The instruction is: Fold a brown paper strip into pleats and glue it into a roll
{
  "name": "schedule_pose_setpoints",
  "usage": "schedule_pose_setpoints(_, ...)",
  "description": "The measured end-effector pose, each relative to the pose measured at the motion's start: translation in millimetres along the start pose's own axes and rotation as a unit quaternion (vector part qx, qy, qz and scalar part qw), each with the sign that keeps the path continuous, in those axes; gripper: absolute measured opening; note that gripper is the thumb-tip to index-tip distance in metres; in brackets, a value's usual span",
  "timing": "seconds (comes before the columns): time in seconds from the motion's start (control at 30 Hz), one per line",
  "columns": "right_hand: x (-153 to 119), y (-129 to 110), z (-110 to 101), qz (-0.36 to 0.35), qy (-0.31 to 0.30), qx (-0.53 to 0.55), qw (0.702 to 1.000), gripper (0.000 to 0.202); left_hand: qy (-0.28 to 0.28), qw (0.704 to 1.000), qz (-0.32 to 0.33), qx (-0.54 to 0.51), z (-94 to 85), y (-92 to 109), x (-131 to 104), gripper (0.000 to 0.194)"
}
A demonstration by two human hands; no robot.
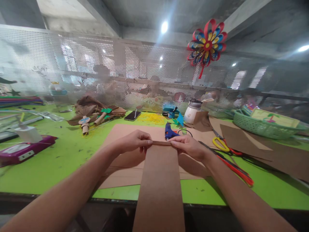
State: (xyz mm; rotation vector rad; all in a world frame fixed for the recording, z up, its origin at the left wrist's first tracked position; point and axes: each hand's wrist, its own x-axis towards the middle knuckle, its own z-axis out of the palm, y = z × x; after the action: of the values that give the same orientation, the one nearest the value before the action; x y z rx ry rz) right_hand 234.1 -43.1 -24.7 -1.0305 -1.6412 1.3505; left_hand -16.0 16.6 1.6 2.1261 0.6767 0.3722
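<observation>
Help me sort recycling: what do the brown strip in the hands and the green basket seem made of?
Brown strip: probably kraft paper or thin card, matt, judging by its even, shine-free face and folded-looking end.
Green basket: likely moulded plastic, given the small regular openings in its one-coloured wall; its finish is hard to tell.

The bare left forearm (79,177) and right forearm (231,183) slanted inward from the lower corners. The left hand (138,141) and right hand (189,146) faced each other, apart, level, both pinching between thumb and curled fingers.
</observation>
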Motion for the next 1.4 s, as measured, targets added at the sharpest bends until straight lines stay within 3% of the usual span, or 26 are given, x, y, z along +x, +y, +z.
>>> schedule_pose_setpoints(0.23,-4,-8,0,-0.084,0.058,0.117,0.988,0.034,0.009,0.991,0.019,-0.13,6.6,6,-3,0.029)
schedule_pose_setpoints(0.37,-8,-13,11,-0.07,-0.032,0.076,0.994,0.039,-0.054,0.97,-0.01,-0.238,21.9,7,0,0.027)
schedule_pose_setpoints(0.47,-10,-17,19,-0.063,-0.089,0.046,0.993,0.03,-0.101,0.948,-0.029,-0.301,32.8,5,2,0.026)
schedule_pose_setpoints(0.6,-9,-18,22,-0.09,-0.076,0.052,0.992,0.019,-0.084,0.93,-0.053,-0.355,45.2,6,-1,0.023)
schedule_pose_setpoints(0.73,-8,-13,19,-0.097,-0.07,0.075,0.99,0.017,-0.115,0.908,-0.083,-0.394,51.1,10,-4,0.02)
schedule_pose_setpoints(0.8,-8,-10,17,-0.072,-0.07,0.07,0.993,0.02,-0.093,0.919,-0.08,-0.376,47.6,10,-3,0.019)
schedule_pose_setpoints(0.9,-8,-9,14,-0.042,-0.078,0.011,0.996,0.029,-0.007,0.951,-0.069,-0.302,36.3,8,1,0.022)
schedule_pose_setpoints(1.0,-6,-11,13,-0.039,-0.08,-0.07,0.993,0.032,0.052,0.962,-0.071,-0.257,27.0,7,4,0.031)
schedule_pose_setpoints(1.13,-3,-10,18,-0.023,-0.048,-0.114,0.992,0.025,0.04,0.986,-0.047,-0.153,27.1,10,5,0.04)
schedule_pose_setpoints(1.23,-5,-6,29,0.012,-0.004,-0.041,0.999,0.022,0.01,0.999,-0.029,-0.043,32.1,10,6,0.034)
schedule_pose_setpoints(1.33,-8,-3,37,0.038,0.024,0.064,0.997,0.021,0.023,0.998,-0.037,-0.037,35.4,6,8,0.028)
schedule_pose_setpoints(1.4,-7,-2,37,0.032,0.029,0.067,0.997,0.021,0.041,0.997,-0.043,-0.047,35.6,4,8,0.025)
